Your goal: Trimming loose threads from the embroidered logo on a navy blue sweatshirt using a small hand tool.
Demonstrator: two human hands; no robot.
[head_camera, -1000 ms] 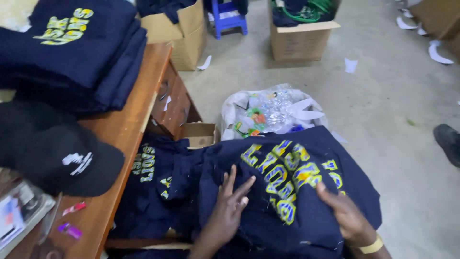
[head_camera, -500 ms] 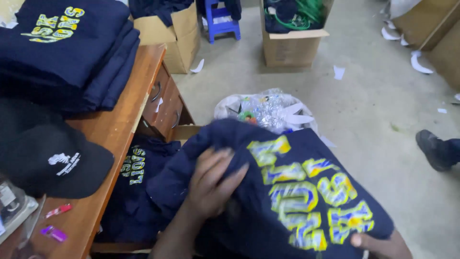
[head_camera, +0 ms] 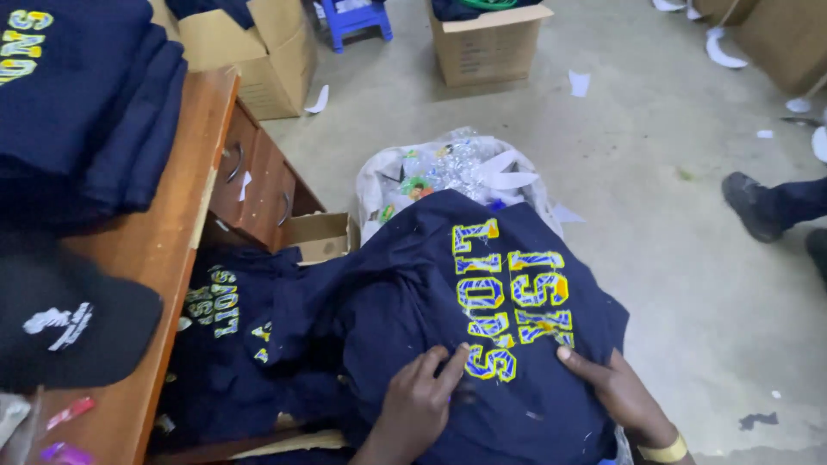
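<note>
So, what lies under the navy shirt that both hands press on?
Under the navy shirt, at its far edge, a white bag of plastic scraps shows; more navy garments lie left. What is directly beneath is covered.

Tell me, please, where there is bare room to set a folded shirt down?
Bare wood runs along the desk edge, between the shirt stack and black cap. Open floor lies right of the plastic bag. Under both hands, the shirt and the pile beside it are crowded.

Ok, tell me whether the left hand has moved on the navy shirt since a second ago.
Yes. The left hand has slid right across the navy shirt, away from the wooden desk, onto the yellow print's lower edge.
</note>
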